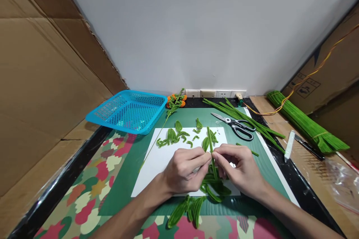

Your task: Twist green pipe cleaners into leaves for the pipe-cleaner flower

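1. L hand point(186, 168) + R hand point(238, 164) meet just R of paper's center; both pinching one fuzzy green strip point(209, 136) btwn thumb & fingertips. Some R fingers tucked behind, can't tell what they touch.
2. Strip stands near-upright in view, slight tilt, top end free above hands, lower part runs down btwn them.
3. Below hands: loose pile of green leaf pcs point(220, 188), partly hidden by hands, at near edge of white paper point(157, 171).
4. Paper lies on green mat point(120, 183), mat on desk point(56, 183) w/ patterned cover point(92, 209).
5. More leaves point(178, 214) at mat's near edge, overlapping the cover.
6. Upper L of paper: leaf cluster point(171, 135); small curled bits point(190, 143) mid-paper.
7. R side of mat: scissors point(227, 120), blades pointing far L, handles by long green stems point(221, 108); short stem pc point(247, 149) near R hand.
8. Far L: blue basket point(153, 119); orange flowers point(183, 103) w/ green sprig beside it.
9. Far R: tied green bundle point(304, 119), white stick-like item point(290, 145), clear plastic bag point(340, 183).
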A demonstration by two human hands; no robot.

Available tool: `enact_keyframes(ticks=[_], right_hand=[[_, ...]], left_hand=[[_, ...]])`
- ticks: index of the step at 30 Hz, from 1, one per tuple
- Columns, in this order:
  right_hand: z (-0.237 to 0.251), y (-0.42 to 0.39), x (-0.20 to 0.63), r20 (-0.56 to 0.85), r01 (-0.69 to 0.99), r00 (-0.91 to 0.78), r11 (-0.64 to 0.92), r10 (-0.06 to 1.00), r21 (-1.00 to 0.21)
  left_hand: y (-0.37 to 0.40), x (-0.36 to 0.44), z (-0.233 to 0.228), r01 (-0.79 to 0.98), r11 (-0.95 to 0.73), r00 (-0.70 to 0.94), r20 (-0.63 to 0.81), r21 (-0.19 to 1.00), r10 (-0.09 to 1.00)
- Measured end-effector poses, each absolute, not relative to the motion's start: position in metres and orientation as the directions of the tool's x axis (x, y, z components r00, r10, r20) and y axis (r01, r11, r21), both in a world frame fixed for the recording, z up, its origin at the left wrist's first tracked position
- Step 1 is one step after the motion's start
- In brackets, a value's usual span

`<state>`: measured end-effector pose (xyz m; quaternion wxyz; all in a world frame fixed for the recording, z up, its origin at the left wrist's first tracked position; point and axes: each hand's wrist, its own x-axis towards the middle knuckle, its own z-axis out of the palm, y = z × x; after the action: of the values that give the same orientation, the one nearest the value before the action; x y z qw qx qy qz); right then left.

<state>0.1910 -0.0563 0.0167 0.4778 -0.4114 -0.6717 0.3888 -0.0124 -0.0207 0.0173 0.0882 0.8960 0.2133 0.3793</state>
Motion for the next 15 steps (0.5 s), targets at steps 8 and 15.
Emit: enact_keyframes(ticks=[8, 15], right_hand=[[0.013, -0.054, 0.194, 0.257, 0.111, -0.226, 0.287, 0.94, -0.952], [0.005, -0.045, 0.223, 0.79, 0.52, -0.425, 0.833, 0.443, -0.187]], left_hand=[[-0.023, -0.011, 0.009, 0.321, -0.888, 0.566, 0.685, 0.33, 0.459], [-0.022, -0.005, 0.021, 0.082, -0.331, 0.381, 0.278, 0.94, 0.882]])
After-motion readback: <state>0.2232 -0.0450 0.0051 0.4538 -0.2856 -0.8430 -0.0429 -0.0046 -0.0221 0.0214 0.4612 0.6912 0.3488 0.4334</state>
